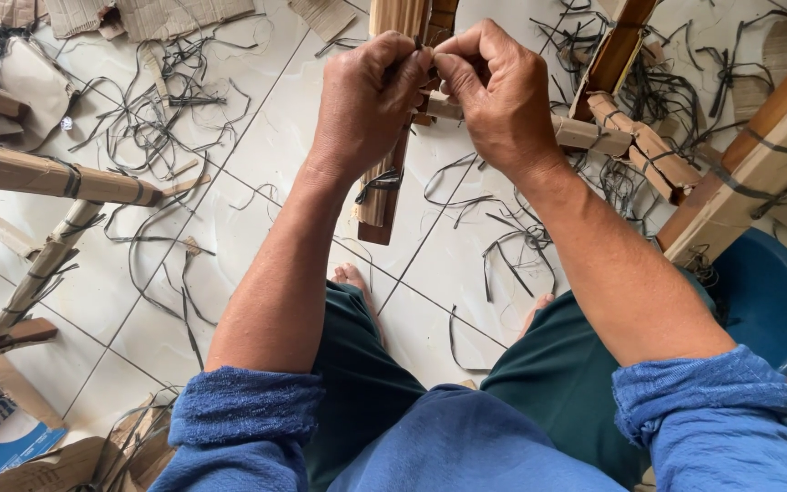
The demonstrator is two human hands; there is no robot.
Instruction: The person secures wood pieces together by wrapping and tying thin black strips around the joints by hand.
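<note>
My left hand (366, 100) and my right hand (494, 96) are raised together in front of me, fingertips pinched against each other over a long wooden piece wrapped in brown cardboard (384, 196). The piece stands tilted, its lower end over the white floor tiles (229, 219). A black plastic strap (377, 182) runs around its lower part. Both hands are closed at the top of the wrapped piece; what the fingertips pinch is hidden between them. Blue sleeves are pushed up on both forearms.
Several cut black straps (157, 109) litter the tiles. More cardboard-wrapped wooden pieces lie at the left (47, 178) and right (749, 173). A blue plastic stool (771, 296) stands at the right. Torn cardboard (11, 428) lies at the lower left. My bare foot (352, 278) shows between my knees.
</note>
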